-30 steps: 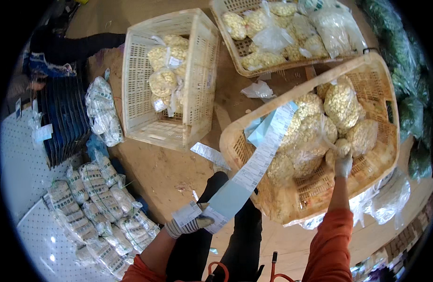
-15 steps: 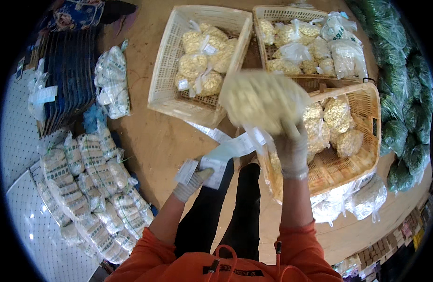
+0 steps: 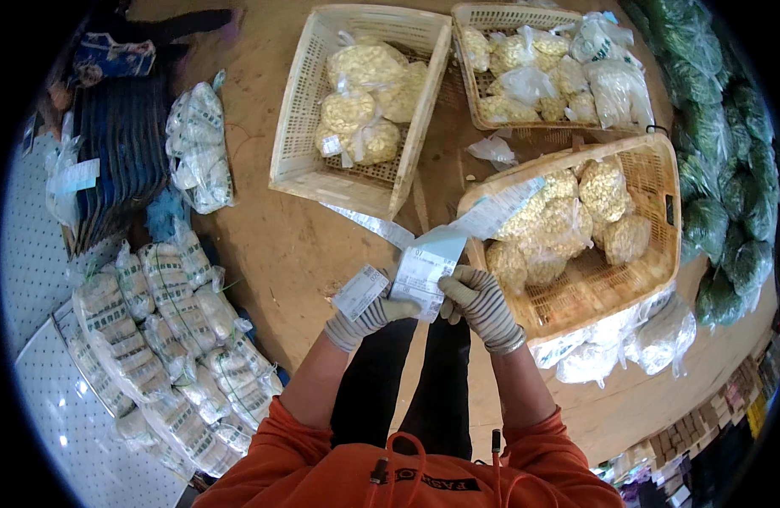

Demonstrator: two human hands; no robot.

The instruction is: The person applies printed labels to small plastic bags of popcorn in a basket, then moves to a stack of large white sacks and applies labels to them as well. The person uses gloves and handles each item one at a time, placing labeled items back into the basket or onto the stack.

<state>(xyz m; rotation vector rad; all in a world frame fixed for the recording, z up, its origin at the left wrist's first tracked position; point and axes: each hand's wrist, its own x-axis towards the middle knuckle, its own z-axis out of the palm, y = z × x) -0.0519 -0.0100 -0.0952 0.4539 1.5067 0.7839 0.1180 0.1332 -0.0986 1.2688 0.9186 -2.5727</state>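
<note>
In front of my legs, my left hand [image 3: 366,322] is closed on a strip of printed paper labels [image 3: 419,276]. A separate-looking label piece [image 3: 359,293] sticks out over the back of its fingers. My right hand [image 3: 487,309] pinches the right edge of the same strip between thumb and fingers. Both hands wear striped knit gloves. From my hands the strip trails up and right over the rim of an orange-tan plastic basket [image 3: 576,327]. Clear bags of pale yellow pieces [image 3: 604,191] lie inside that basket.
Beyond my hands stands a cream crate [image 3: 293,127] with similar bags. Another crate [image 3: 466,80] sits at the far right. Wrapped white packs [image 3: 165,330] are stacked at left, near dark folded crates [image 3: 119,144]. Bags of greens [image 3: 703,224] line the right side.
My right hand has let go of a bag of pale yellow pieces near the basket. It has come down and left to grip the label strip beside my left hand.
</note>
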